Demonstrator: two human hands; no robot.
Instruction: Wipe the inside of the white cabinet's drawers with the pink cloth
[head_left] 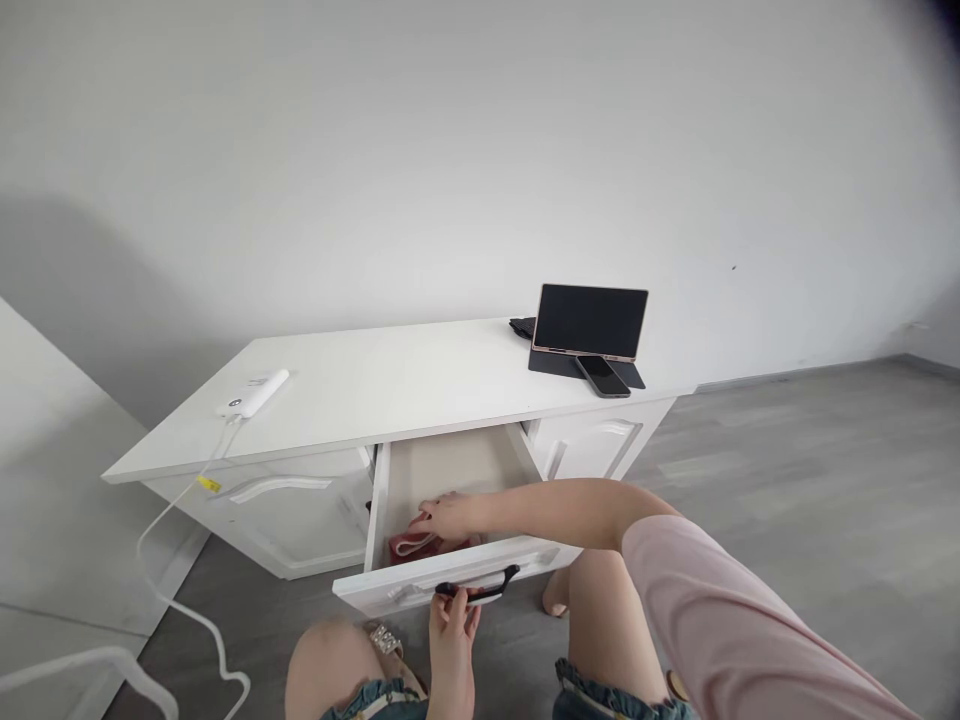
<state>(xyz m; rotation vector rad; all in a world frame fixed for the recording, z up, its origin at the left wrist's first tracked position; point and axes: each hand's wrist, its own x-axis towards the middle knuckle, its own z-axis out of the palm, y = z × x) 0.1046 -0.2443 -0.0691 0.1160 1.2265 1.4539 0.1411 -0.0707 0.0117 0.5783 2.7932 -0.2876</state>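
Note:
A white drawer [381,510] is pulled out from the middle of a low white cabinet. My left hand [452,625] has its fingers wrapped round the black drawer handle [491,590] at its left end. Inside the drawer, my right hand [448,516] reaches down onto a folded red cloth [420,546] with a pale edge, near the front left. Its fingers bend over the cloth and seem to grip it; the fingertips are partly hidden. The drawer front covers the cloth's lower part.
On the cabinet top [390,370] a tablet [590,320] leans on its stand, with a phone [603,377] before it. A white power bank [255,394] lies at the left, its white cable [161,590] hanging down. My knees flank the drawer front.

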